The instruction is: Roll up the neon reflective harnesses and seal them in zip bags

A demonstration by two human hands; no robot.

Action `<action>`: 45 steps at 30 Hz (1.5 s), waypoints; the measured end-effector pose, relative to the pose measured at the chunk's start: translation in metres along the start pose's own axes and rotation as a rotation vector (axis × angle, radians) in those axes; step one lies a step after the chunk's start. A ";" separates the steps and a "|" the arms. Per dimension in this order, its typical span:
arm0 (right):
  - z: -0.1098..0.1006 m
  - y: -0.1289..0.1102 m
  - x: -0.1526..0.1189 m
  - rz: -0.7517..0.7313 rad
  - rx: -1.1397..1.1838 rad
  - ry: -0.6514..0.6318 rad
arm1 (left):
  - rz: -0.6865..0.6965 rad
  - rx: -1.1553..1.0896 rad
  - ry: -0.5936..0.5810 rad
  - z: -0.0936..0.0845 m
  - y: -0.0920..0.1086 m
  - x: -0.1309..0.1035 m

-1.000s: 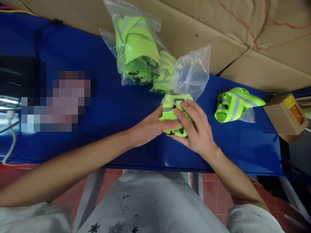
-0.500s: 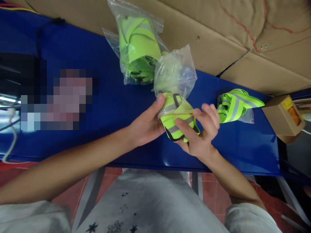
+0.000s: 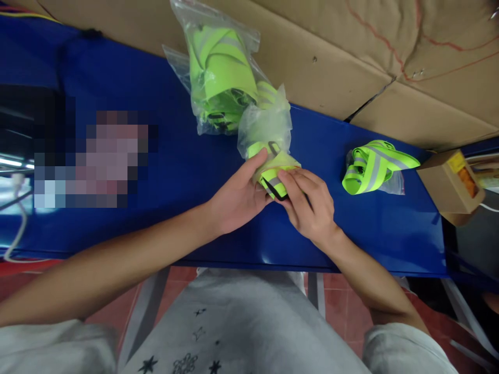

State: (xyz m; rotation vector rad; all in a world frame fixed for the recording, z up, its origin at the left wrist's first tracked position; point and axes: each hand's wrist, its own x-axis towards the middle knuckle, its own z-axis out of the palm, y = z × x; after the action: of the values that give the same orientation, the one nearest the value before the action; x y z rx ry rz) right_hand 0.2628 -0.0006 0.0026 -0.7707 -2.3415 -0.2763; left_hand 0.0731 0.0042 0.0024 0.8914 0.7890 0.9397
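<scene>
A folded neon strap [image 3: 273, 176], grey-striped, sits partly inside a clear bag [image 3: 265, 124], held just over the middle of the table [image 3: 175, 171]. The left hand [image 3: 239, 200] cups the bundle from the side, thumb lying on the plastic; the right hand [image 3: 314, 205] has its fingers closed in a narrow pinch on the strap's uncovered end. If either grip slackens, the folds could spring apart, since nothing visible ties that end. A buckle [image 3: 274, 148] under the film could snag the plastic, and hard pressure from the fingers might split the bag's edge. The bag's far end reaches the bagged straps [image 3: 224, 72] at the table's back edge, or nearly so; a wide sweep could knock them. Toward the table's right end, a loose strap [image 3: 376, 166] lies near a small box [image 3: 448, 182], well clear of any such bump.
</scene>
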 end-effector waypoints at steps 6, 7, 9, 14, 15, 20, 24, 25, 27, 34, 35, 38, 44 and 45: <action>0.003 0.005 -0.003 -0.021 0.040 0.002 | 0.014 -0.061 0.040 -0.001 -0.005 0.002; 0.002 0.005 -0.003 -0.039 0.045 0.000 | 0.013 -0.073 0.039 0.000 -0.005 0.002; 0.001 0.006 -0.003 -0.087 0.042 -0.004 | 0.007 -0.082 0.031 0.001 -0.004 0.001; 0.008 0.011 -0.003 -0.048 -0.052 -0.057 | -0.033 -0.188 0.052 0.005 -0.004 0.001; 0.011 0.012 -0.004 -0.030 -0.055 -0.067 | -0.041 -0.223 0.044 0.006 -0.005 0.001; 0.022 0.001 -0.004 0.112 0.100 -0.033 | -0.054 -0.377 0.025 0.010 -0.006 -0.002; 0.014 -0.005 0.001 0.207 0.350 0.009 | -0.098 -0.487 0.097 0.008 -0.002 -0.002; 0.011 -0.004 0.002 0.190 0.398 -0.023 | -0.105 -0.500 0.109 0.007 -0.001 -0.002; 0.005 0.000 0.003 0.144 0.430 -0.134 | -0.112 -0.515 0.130 0.007 0.000 -0.002; 0.006 0.000 0.001 0.090 0.273 -0.342 | -0.260 -0.529 0.023 0.019 -0.004 -0.009; 0.005 -0.001 0.002 0.095 0.255 -0.365 | -0.268 -0.509 -0.011 0.021 -0.006 -0.010; -0.010 0.005 0.004 0.130 0.251 -0.412 | -0.216 -0.383 -0.114 0.019 -0.009 -0.015; -0.041 0.044 -0.004 0.446 0.473 -0.171 | 0.358 0.673 -0.446 0.000 0.020 -0.032; -0.042 0.047 -0.005 0.515 0.541 -0.142 | 0.571 0.842 -0.320 -0.003 0.027 -0.033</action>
State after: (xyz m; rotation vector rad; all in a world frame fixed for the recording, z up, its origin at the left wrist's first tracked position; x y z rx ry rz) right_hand 0.3149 0.0193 0.0315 -1.0882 -2.0932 0.6223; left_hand 0.0488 -0.0165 0.0307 2.0273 0.6533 0.9081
